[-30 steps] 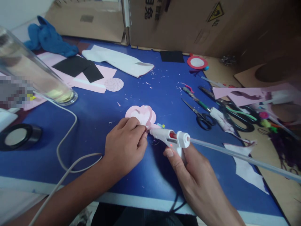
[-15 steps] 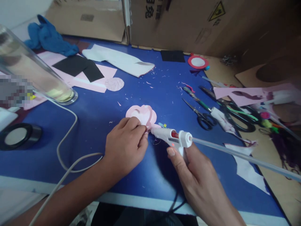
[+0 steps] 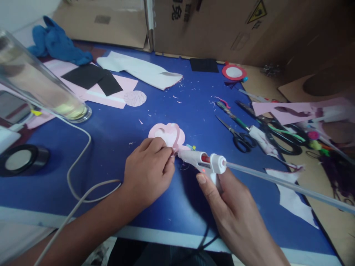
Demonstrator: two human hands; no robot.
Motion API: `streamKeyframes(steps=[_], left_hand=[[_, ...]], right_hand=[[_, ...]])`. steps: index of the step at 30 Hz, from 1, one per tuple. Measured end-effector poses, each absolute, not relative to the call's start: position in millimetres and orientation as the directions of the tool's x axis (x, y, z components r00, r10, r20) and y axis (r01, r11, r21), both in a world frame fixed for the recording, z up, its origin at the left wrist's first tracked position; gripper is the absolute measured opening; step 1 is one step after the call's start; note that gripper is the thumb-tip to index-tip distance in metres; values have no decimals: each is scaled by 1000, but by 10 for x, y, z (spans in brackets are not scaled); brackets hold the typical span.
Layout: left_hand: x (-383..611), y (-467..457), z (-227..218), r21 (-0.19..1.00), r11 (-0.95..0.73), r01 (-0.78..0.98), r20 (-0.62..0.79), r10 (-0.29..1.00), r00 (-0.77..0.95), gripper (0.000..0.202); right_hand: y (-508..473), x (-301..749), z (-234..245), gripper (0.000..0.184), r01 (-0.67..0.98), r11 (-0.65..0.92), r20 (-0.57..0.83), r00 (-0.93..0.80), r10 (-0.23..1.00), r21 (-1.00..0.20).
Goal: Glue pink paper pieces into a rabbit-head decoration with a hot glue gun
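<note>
My left hand [image 3: 149, 168] is closed on the near edge of a pink paper flower [image 3: 179, 136] with rounded petals and a paler middle. The hand hides the flower's lower left part. In my right hand [image 3: 233, 203] is a white hot glue gun [image 3: 194, 159], its small red light lit. A long clear glue stick [image 3: 277, 181] sticks out of its back toward the right. The gun's nozzle meets the flower's near edge, close by my left fingertips; whether glue is coming out cannot be seen.
Small scissors [image 3: 235, 136] lie right of the flower, near larger black-handled scissors [image 3: 285, 142] and pink scraps. A tall glass [image 3: 69, 107], a black tape roll [image 3: 24, 160] and a white cable [image 3: 73, 166] are at left. Cardboard boxes [image 3: 210, 33] stand behind.
</note>
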State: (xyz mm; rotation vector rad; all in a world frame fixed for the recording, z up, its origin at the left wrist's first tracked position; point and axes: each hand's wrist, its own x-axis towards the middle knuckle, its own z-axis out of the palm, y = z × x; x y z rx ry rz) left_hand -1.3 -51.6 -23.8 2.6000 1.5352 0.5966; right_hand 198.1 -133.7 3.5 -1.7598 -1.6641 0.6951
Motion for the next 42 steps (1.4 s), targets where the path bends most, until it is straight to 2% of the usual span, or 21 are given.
streamKeyframes(steps=[7,14,26,30,36,42], left_hand=[[-14,-524,-249,245,-504,828,311,850,426,18],[-17,-512,-264,240,-513,824,317,844,433,17],[-23,-519,-267,238,-517,822,323,841,435,17],[-20,-520,-266,252,-510,823,319,846,426,16],[-12,-530,-256,276,-491,826,305,860,410,13],[-21,-544,-261,294,-481,826,321,864,388,9]], right_hand=[[-1315,1992,38,27,636,-24,25,67,997,-771],[-1326,2003,13,35,681,-43,48,114,992,-731],[-1358,2039,-3,33,656,-61,52,151,987,-752],[-1384,2063,-27,35,605,-93,23,182,983,-791],[-1457,2174,-81,50,511,-157,-3,289,957,-845],[-1547,2308,-201,50,440,-195,-53,314,948,-877]])
